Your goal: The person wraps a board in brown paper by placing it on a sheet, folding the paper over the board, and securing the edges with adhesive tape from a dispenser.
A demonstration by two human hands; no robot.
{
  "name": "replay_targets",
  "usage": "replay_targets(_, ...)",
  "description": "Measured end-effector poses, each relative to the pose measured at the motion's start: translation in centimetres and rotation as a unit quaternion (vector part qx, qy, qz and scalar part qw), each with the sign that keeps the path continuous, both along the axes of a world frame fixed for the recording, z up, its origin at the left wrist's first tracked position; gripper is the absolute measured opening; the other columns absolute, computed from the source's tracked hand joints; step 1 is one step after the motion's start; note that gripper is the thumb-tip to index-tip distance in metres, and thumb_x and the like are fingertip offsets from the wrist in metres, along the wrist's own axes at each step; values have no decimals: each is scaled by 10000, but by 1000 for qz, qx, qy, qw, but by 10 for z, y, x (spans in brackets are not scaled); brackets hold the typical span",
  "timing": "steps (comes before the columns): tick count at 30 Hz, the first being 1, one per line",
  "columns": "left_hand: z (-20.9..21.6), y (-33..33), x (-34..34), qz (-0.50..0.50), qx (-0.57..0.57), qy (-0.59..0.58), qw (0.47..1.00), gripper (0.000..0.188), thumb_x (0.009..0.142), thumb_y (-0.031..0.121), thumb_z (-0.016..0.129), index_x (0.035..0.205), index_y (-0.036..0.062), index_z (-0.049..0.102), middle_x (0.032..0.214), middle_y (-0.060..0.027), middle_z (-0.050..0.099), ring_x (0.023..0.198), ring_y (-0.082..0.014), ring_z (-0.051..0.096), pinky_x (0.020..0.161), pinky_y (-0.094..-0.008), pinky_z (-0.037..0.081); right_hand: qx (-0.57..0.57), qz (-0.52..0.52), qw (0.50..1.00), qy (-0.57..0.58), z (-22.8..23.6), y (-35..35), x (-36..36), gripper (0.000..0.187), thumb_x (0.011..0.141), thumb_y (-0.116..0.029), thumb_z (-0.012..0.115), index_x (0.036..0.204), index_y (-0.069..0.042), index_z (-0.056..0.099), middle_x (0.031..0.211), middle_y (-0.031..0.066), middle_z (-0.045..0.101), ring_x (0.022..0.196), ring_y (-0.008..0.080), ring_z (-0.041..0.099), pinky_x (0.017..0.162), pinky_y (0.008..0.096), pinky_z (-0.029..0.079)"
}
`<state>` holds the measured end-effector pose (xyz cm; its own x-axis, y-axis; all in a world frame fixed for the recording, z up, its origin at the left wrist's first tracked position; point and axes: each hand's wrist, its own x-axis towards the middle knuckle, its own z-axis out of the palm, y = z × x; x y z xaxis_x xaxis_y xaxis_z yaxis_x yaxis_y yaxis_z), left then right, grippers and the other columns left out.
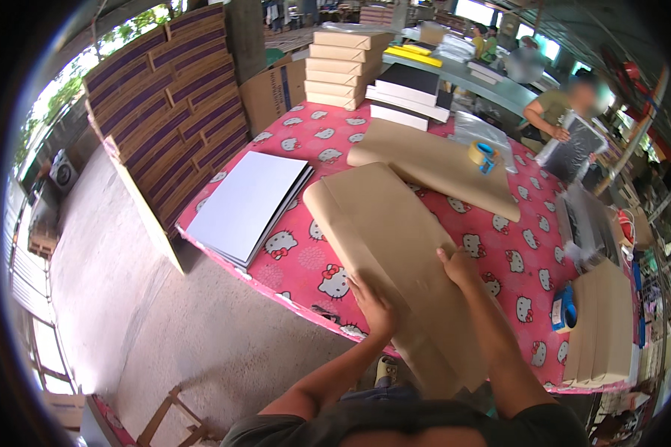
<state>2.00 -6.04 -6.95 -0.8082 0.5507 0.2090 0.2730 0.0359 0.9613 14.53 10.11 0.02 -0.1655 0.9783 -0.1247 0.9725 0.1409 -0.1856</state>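
Note:
A long parcel in brown kraft paper [395, 246] lies slantwise across the near part of the table, its near end reaching past the edge toward my body. Along its left side my left hand [374, 307] presses with the fingers stretched, steadying it. My right hand [461, 267] grips the opposite side, thumb on top and the other fingers mostly hidden. Beyond the parcel, a loose sheet of brown paper [432, 164] curls at its edges. A blue tape dispenser with yellowish tape [484, 157] rests on that sheet. To the left sits a stack of white boards [250, 205].
The table has a pink cartoon-print cover [335, 281]. Wrapped parcels [343, 71] and black-and-white boards [406, 93] are piled at the back. More parcels [600, 324] and another blue dispenser [564, 308] stand right. Stacked cartons [168, 97] rise left. A co-worker [555, 112] handles a dark panel.

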Motion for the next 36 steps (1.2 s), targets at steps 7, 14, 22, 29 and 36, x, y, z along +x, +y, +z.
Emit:
replay_targets(7,49,-3,-10,-152,-364,343,852,579,815,150,404,1353,12,243,1422,-255,96,1315,-447,13,977,-663,49,197,32,978,-55,-15,-37,-17,624,887,-468,363,1208,66,392,1108,247,502,1058,370,477,914,435,364)
replay_targets(14,41,23,-21,-271,-414,478,726,665,814,336,419,1355,-12,248,1433,-195,154,1305,-460,27,1009,-618,22,225,258,939,3,-29,-64,-11,802,782,-548,506,1215,112,363,1261,303,357,1198,419,339,1000,466,276)
replay_targets(22,71,47,-61,-377,-350,493,701,667,769,442,489,1321,90,365,1408,-190,219,1325,-365,109,1001,-631,86,15,359,933,-12,20,-88,-17,645,697,-402,642,1113,61,471,1194,258,439,1117,419,410,918,495,347)
replay_targets(29,61,49,-46,-342,-340,526,701,486,864,450,335,1272,210,451,1410,-130,237,1322,-379,85,873,-767,85,30,562,826,-6,31,-31,-4,277,756,-248,535,720,14,618,751,204,604,699,351,590,672,443,451)
replay_targets(36,63,57,-33,-356,-382,568,636,730,767,534,445,1372,169,261,1433,-127,183,1317,-394,80,870,-769,69,-182,476,849,139,17,-48,-7,313,774,-252,512,660,30,589,680,222,572,631,364,570,623,448,433)
